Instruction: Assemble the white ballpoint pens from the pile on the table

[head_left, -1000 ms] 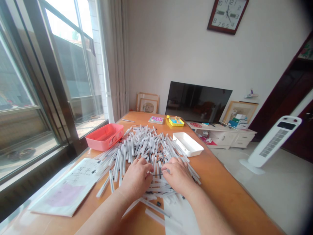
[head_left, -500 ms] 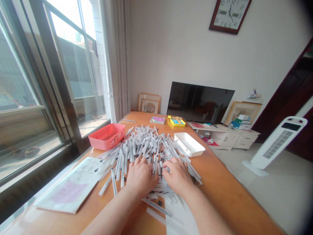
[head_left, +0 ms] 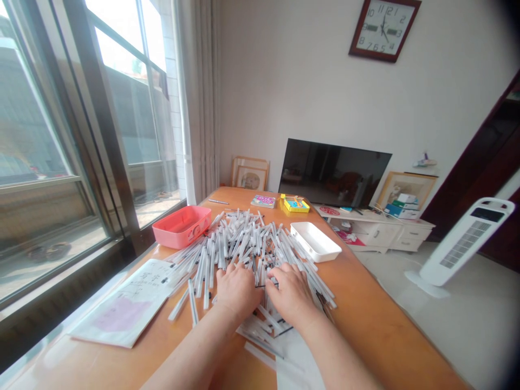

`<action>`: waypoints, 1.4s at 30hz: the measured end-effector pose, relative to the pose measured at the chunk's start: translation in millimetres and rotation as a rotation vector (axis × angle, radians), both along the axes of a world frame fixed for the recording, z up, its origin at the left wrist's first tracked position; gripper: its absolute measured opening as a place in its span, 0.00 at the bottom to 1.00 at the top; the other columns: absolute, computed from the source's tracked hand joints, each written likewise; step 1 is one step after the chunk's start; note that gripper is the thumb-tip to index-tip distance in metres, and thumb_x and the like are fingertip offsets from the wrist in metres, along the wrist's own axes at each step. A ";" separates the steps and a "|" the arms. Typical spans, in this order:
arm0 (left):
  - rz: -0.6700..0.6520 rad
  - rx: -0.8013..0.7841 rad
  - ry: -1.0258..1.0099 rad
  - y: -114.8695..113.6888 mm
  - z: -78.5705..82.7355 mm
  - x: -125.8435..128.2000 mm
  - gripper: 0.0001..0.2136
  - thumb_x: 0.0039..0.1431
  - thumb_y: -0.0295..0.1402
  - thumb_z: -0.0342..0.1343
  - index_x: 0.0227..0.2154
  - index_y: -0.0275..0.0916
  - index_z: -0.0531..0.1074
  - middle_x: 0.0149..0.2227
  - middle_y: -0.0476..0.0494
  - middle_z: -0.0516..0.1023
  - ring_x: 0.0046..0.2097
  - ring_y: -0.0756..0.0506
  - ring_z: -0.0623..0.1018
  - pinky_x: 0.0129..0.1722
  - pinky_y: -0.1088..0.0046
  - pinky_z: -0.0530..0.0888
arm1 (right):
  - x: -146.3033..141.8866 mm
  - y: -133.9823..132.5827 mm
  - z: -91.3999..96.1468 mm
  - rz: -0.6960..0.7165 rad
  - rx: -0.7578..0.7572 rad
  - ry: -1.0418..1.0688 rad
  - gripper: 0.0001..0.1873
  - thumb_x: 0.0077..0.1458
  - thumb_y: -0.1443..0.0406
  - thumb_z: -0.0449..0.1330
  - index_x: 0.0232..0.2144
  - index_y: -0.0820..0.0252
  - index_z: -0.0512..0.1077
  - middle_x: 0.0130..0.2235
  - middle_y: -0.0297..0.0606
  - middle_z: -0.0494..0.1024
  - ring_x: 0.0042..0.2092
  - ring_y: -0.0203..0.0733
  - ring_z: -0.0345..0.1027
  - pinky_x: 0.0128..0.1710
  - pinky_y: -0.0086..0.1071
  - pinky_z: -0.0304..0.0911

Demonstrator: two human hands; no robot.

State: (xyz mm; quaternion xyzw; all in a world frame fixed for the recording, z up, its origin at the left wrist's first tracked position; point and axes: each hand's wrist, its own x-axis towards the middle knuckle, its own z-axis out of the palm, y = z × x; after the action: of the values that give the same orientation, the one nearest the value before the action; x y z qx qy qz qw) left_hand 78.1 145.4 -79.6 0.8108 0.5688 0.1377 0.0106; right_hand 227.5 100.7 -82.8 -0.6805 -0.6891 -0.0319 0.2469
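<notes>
A big heap of white pens with black tips [head_left: 244,241] covers the middle of the orange wooden table [head_left: 365,325]. My left hand [head_left: 235,290] rests knuckles-up on the near edge of the heap, fingers curled down into the pens. My right hand [head_left: 290,292] lies beside it, almost touching, its fingers also bent into the pens. Both hands press on the same cluster; what the fingertips pinch is hidden. A pink tray [head_left: 182,226] stands left of the heap and a white tray [head_left: 315,241] stands right of it.
A paper booklet [head_left: 130,300] lies at the near left by the window. Small colourful boxes [head_left: 294,203] and a book [head_left: 263,201] sit at the table's far end. Beyond are a television [head_left: 333,173], a low cabinet and a white tower fan [head_left: 463,244] on the floor.
The view has tilted up a little. Both hands have slid slightly farther into the heap and closer together, with pens shifting under them.
</notes>
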 end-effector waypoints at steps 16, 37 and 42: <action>0.035 0.103 -0.165 6.1 -6.1 -0.9 0.08 0.56 0.36 0.52 0.35 0.44 0.76 0.40 0.42 0.75 0.46 0.37 0.72 0.43 0.58 0.62 | 13.3 17.1 -12.9 -0.026 0.158 0.696 0.12 0.54 0.58 0.61 0.36 0.57 0.78 0.37 0.42 0.77 0.44 0.50 0.66 0.49 0.39 0.56; -0.095 0.118 -0.279 -1.0 0.2 -6.7 0.15 0.55 0.28 0.53 0.47 0.45 0.68 0.47 0.43 0.76 0.50 0.37 0.72 0.47 0.60 0.62 | 24.4 19.5 -6.9 0.020 0.183 1.650 0.18 0.50 0.52 0.69 0.33 0.61 0.75 0.28 0.36 0.76 0.27 0.33 0.65 0.21 0.24 0.58; -0.187 0.118 -0.401 -2.1 1.8 -9.7 0.11 0.62 0.34 0.52 0.47 0.45 0.70 0.46 0.44 0.77 0.49 0.40 0.73 0.47 0.63 0.64 | 21.5 15.4 -0.9 0.083 0.131 1.735 0.17 0.49 0.54 0.70 0.33 0.60 0.75 0.27 0.35 0.76 0.26 0.32 0.64 0.20 0.23 0.56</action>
State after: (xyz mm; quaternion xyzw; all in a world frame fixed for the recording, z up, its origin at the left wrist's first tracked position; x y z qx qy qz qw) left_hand 68.4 143.4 -77.8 0.8155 0.4688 0.3275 0.0889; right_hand 249.0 116.1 -83.7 -0.4234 -0.2787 0.4673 0.7243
